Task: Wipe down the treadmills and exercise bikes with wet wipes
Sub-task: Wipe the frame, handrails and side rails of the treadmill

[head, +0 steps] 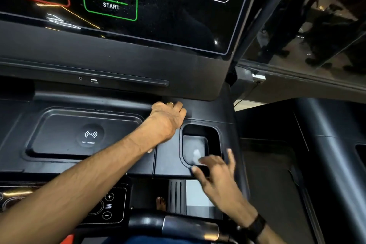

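1. Head view: the left hand (168, 119) lies knuckles-up on the treadmill console (208, 111) beside the charging pad (87, 134); whether it grips anything, I cannot tell.
2. The right hand (217, 174), fingers spread, presses a blurred white wipe (197, 155) into the cup pocket (200, 144) near the console's right edge.

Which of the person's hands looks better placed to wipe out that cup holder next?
The right hand, probably: it hovers at the cup holder edge, fingers spread, near a whitish blurred patch, perhaps a wipe. The left hand rests farther up on the console ledge.
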{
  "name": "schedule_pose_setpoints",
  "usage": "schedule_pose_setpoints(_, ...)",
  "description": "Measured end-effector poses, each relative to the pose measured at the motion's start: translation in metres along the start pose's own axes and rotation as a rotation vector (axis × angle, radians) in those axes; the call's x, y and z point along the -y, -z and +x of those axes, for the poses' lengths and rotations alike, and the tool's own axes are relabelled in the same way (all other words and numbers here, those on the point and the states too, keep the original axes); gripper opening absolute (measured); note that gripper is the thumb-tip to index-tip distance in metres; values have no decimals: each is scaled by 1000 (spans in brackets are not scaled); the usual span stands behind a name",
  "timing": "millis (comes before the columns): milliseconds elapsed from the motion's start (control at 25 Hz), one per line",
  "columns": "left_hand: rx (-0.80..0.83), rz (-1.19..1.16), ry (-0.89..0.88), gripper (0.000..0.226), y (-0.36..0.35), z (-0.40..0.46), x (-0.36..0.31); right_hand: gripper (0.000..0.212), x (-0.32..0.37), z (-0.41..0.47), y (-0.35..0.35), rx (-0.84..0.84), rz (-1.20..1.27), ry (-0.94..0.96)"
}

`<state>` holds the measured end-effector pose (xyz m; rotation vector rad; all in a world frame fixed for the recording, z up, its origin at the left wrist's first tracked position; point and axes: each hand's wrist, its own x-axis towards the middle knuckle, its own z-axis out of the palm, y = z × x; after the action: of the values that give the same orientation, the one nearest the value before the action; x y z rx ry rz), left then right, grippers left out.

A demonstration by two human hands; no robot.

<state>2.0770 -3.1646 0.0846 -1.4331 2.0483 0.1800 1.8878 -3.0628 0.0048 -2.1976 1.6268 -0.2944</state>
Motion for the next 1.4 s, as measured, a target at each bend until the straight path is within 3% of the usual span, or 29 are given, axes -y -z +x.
schedule_pose_setpoints(80,0,0,-1,115,1,0,-1,22,44,17,-10,139,407,-218)
schedule_pose_setpoints(160,11,11,1,112,2,-1,-2,25,74,38,-7,182,848,-433)
schedule_pose_setpoints(240,19,-10,6,109,3,-2,-2,9,80,63,13,70,1324,-588)
schedule_pose_setpoints(320,20,-16,9,112,3,-2,-2,25,75,80,22,-80,1693,-706)
schedule_pose_setpoints(360,19,-12,6,113,2,-2,-1,28,73,85,19,-167,1773,-747)
schedule_pose_setpoints(480,4,-16,5,111,0,-2,-1,33,71,84,-2,-225,1786,-821)
schedule_pose_setpoints(640,-12,-8,-10,113,-2,-5,2,47,21,101,12,-422,2097,-863)
schedule_pose_setpoints(760,-28,-4,-12,117,-4,-6,5,40,30,103,8,-443,2029,-860)
schedule_pose_setpoints(880,-35,-18,-10,116,-4,-6,4,47,62,94,4,-95,1705,-914)
schedule_pose_setpoints(920,-37,-15,-10,117,-4,-6,4,58,60,92,8,-65,1699,-912)
schedule_pose_setpoints(1000,-38,-8,-6,118,-5,-6,4,75,45,92,20,-198,1736,-889)
schedule_pose_setpoints(1080,-34,-9,-7,117,-5,-6,5,50,42,90,21,-359,1734,-879)
schedule_pose_setpoints(1160,-34,-14,-13,116,-4,-6,4,13,53,91,8,-347,1468,-855)
schedule_pose_setpoints(1280,-34,-15,-8,113,-4,-6,2,15,58,92,-14,-229,1122,-748)
schedule_pose_setpoints(1400,-33,-17,-7,110,-3,-7,3,12,49,89,-17,-253,848,-576)
